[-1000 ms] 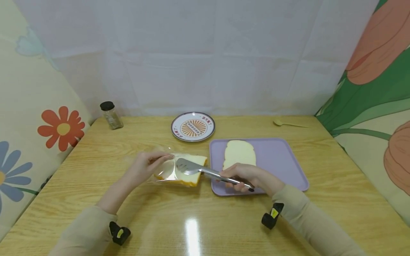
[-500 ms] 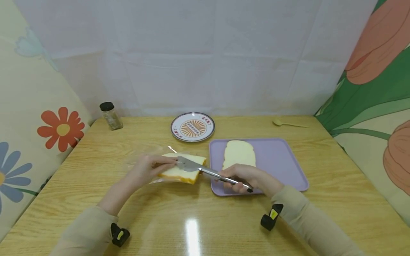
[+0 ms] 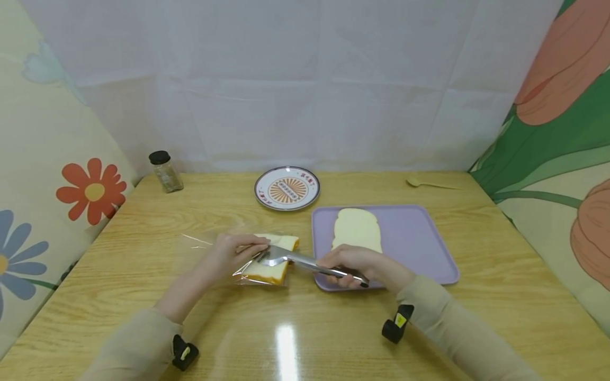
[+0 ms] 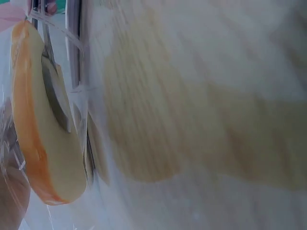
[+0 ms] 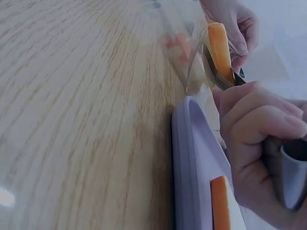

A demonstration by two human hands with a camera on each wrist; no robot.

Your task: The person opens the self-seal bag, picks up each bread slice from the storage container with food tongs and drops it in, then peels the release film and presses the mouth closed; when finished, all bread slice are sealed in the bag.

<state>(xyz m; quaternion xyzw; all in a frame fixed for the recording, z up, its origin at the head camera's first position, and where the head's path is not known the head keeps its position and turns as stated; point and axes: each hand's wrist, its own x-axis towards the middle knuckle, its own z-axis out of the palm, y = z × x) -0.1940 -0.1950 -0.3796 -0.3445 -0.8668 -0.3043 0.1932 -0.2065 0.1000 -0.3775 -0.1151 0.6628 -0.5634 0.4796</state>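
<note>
My left hand [image 3: 233, 255] pinches the clear plastic bag [image 5: 192, 67] near the tongs' head, its fingers over the bagged slice. Inside that bag is a thick slice of bread [image 3: 274, 272] with an orange-brown crust. Metal tongs [image 3: 307, 261] with a slotted, spatula-like head are gripped around the handle by my right hand [image 3: 351, 263]. One flat blade [image 4: 55, 93] of the tongs lies along the white face of the slice in the left wrist view. A second bread slice [image 3: 357, 230] lies on the purple tray [image 3: 414, 248], partly covered by my right hand.
Behind the bag sits a round patterned plate [image 3: 287, 189]. A glass jar with a black lid [image 3: 166, 172] stands at the back left, and a yellowish spoon [image 3: 429, 184] lies at the back right. White cloth [image 3: 267, 106] hangs behind the wooden table [image 3: 352, 333].
My right hand has shifted left with the tongs and the slice, toward my body a little. My left hand has moved right along the bag, closer to the tongs' head.
</note>
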